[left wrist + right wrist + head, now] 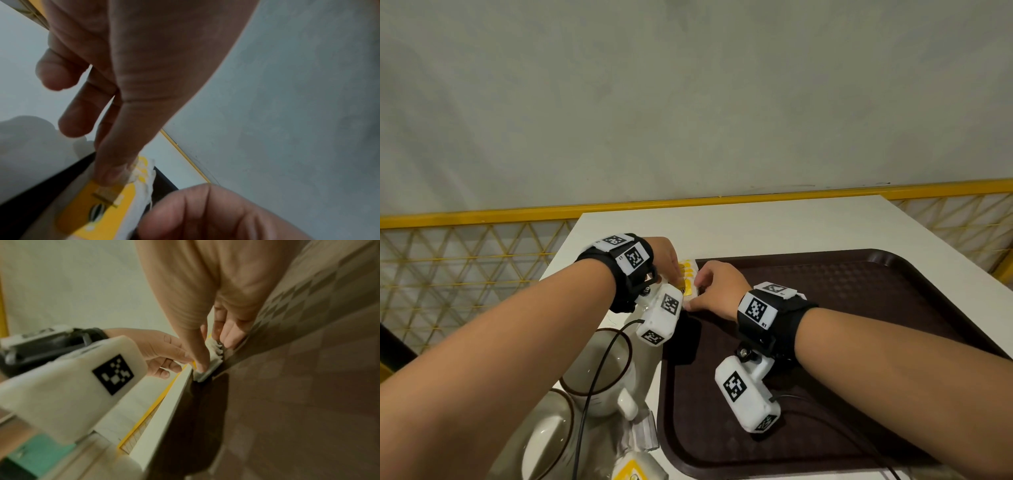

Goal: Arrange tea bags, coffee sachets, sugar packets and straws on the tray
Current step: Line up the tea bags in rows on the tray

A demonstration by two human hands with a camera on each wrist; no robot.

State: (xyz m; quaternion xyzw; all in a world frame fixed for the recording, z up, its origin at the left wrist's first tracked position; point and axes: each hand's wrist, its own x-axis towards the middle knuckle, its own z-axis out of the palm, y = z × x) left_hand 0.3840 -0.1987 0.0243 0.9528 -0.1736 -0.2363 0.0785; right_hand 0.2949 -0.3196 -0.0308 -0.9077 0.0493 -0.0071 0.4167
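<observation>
- Head view: the tray (859, 308) lies on a white table (756, 226). At its far left corner, the left hand (666, 257) and right hand (717, 287) half hide yellow tea bags (687, 274). Two cups (599, 370) stand left of the tray.
- Left wrist view: the left hand (144, 65), fingers straight, presses one fingertip on the tea bags (107, 211).
- Right wrist view, blurred: the right hand (205, 288) pinches the tea bags (209, 363) at the tray (308, 386) rim.

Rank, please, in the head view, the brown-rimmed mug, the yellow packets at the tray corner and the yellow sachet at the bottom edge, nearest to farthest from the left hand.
1. Yellow packets, at the tray's far-left corner, touching the left hand's fingertips.
2. Brown-rimmed mug, on the table left of the tray, lower in the picture.
3. Yellow sachet, at the picture's bottom edge.
</observation>
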